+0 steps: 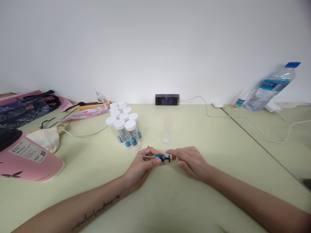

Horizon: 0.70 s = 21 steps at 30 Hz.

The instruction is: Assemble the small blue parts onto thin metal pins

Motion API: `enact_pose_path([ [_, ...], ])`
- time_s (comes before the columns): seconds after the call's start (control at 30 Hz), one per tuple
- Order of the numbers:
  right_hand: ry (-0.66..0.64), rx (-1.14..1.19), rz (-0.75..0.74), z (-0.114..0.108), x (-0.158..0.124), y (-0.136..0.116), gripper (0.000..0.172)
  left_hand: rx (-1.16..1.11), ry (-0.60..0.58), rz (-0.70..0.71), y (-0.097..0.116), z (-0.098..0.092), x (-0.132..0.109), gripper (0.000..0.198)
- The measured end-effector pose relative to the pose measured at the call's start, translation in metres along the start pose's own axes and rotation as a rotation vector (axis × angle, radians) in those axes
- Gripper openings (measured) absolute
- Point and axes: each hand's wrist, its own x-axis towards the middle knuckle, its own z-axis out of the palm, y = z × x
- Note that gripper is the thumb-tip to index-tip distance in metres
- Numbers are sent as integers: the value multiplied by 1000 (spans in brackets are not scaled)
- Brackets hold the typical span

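My left hand [143, 164] grips a small blue and black tool [162, 158] with thin metal rods pointing left and a black knob at its right end. Just right of the knob is my right hand [191, 161], fingers apart, its index fingertip near a white cap [167, 153] on the table. Beyond the hands an uncapped clear tube [167, 129] stands upright. To the left, several clear tubes with white lids [130, 125] are grouped together, with blue pieces inside those in front.
A pink cup [31, 161] and a cream cloth pouch [47, 137] are at the left. Bags [26, 108] lie behind them. At the back stand a dark display [167, 100] and, on the right, a water bottle [272, 85]. A white cable [250, 123] crosses the right side.
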Motion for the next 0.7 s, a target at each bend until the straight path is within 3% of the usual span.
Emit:
enact_pose_path([
  [0.7,-20,7,0,2,-1,2,42,17,4,-3,1,0,0,18],
])
